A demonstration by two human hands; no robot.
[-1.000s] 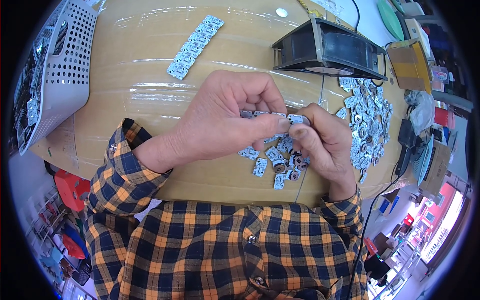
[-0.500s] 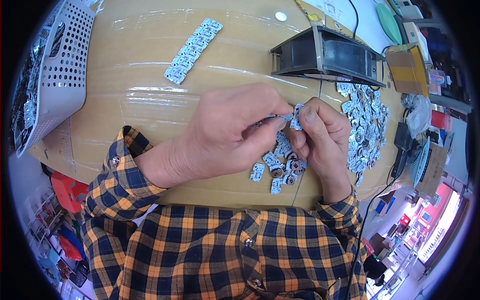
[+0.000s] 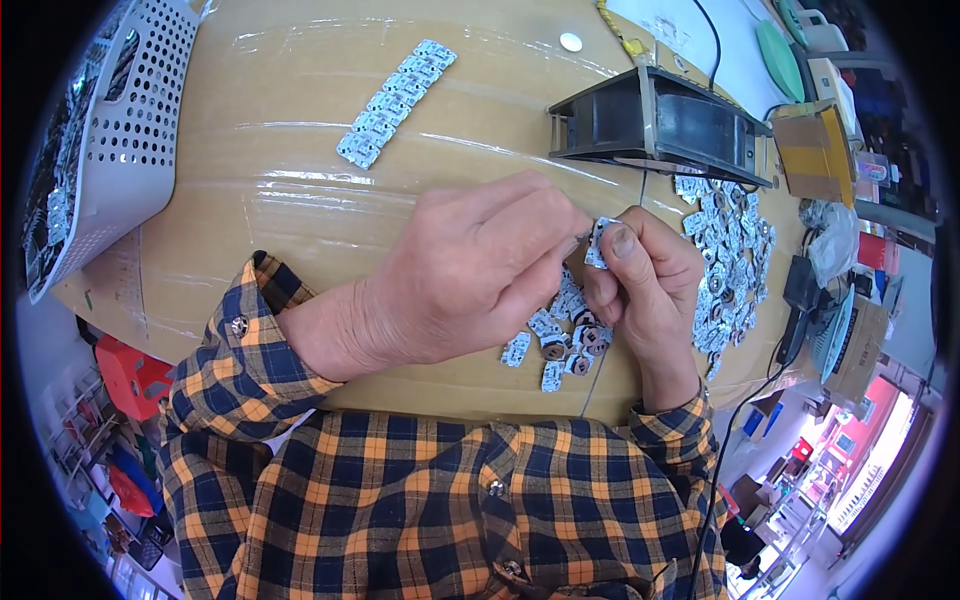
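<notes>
Circuit board is pinched by right hand; for left hand I cannot tell; far row seems done, right pile not yet.

Left fingers and right fingers curl near each other.

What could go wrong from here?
1. The small board is pinched in the right hand; if it slips, it could drop among the loose boards below and get mixed in.
2. The left hand has its fingertips close to that board and may knock it. What they hold, if anything, is hidden.
3. The big pile beside the black fan lies jumbled, so boards there might scratch each other.
</notes>
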